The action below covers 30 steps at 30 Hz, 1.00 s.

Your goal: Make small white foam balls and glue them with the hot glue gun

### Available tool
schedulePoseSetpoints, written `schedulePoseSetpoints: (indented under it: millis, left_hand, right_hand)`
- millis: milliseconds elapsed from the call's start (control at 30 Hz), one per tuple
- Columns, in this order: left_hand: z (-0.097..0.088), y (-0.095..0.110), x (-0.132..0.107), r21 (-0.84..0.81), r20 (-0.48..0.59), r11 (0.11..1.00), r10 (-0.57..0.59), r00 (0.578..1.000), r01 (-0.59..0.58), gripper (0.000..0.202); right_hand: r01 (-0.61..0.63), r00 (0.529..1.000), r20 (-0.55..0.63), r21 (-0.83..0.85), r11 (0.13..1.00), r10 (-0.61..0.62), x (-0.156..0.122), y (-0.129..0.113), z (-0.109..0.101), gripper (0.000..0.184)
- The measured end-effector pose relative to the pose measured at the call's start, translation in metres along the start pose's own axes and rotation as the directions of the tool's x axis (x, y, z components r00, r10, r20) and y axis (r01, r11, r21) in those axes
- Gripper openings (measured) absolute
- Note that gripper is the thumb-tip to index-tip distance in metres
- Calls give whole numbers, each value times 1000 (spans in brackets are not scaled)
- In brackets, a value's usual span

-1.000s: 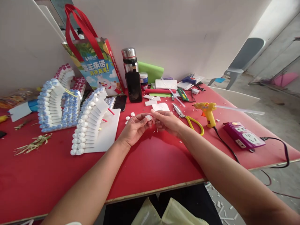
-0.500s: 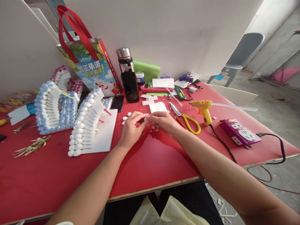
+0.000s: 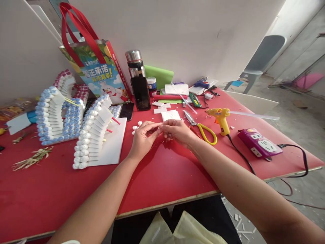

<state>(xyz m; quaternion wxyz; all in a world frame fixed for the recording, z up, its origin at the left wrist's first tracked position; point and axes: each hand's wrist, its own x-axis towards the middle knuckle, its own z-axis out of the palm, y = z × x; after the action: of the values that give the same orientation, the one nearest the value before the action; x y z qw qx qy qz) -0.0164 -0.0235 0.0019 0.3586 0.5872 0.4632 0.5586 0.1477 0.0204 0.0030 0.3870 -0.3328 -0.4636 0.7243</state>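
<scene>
My left hand (image 3: 144, 138) and my right hand (image 3: 176, 131) meet fingertip to fingertip above the table. Both are closed in a pinch around a small white piece, nearly all of it hidden by the fingers. Small white rosettes (image 3: 140, 123) lie just behind my left hand. Beyond my right hand is a white pad (image 3: 171, 115) with scraps around it. Left of my hands, a fan-shaped piece edged with white rosettes (image 3: 86, 135) stands on a white board (image 3: 114, 149). Yellow-handled pliers (image 3: 207, 134) lie to the right of my right hand.
A yellow glue gun (image 3: 221, 118) with a clear stick and a purple power strip (image 3: 260, 142) stand at right. Behind are a phone (image 3: 140, 94), a steel flask (image 3: 133, 57) and a printed bag (image 3: 101, 76). A blue-and-white fan piece (image 3: 50, 115) stands left.
My two hands stay pinched together at nearly the same place, with slight finger movement. The view has shifted a little; nothing on the table has visibly moved.
</scene>
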Motion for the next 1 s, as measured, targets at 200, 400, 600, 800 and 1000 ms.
schedulePoseSetpoints:
  millis: [200, 400, 600, 800, 1000]
  left_hand:
    - [0, -2, 1, -144, -19, 969, -205, 979, 200, 33]
    - [0, -3, 1, -106, -72, 977, -194, 978, 186, 31]
    - [1, -5, 1, -86, -49, 982, -175, 983, 170, 27]
    - [0, -6, -1, -67, -40, 987, -148, 988, 145, 22]
    - [-1, -6, 2, 38, -9, 994, -106, 994, 107, 30]
  right_hand:
    - [14, 1000, -14, -120, 993, -16, 0, -1, -3, 39]
    - [76, 997, -2, -215, 974, -78, -3, -5, 6, 40]
    - [100, 994, -28, -231, 968, -109, -1, 1, 7, 41]
    - [81, 995, -34, -186, 979, -89, -2, 1, 7, 40]
    - [-47, 999, -24, -101, 994, 45, 3, -2, -5, 39]
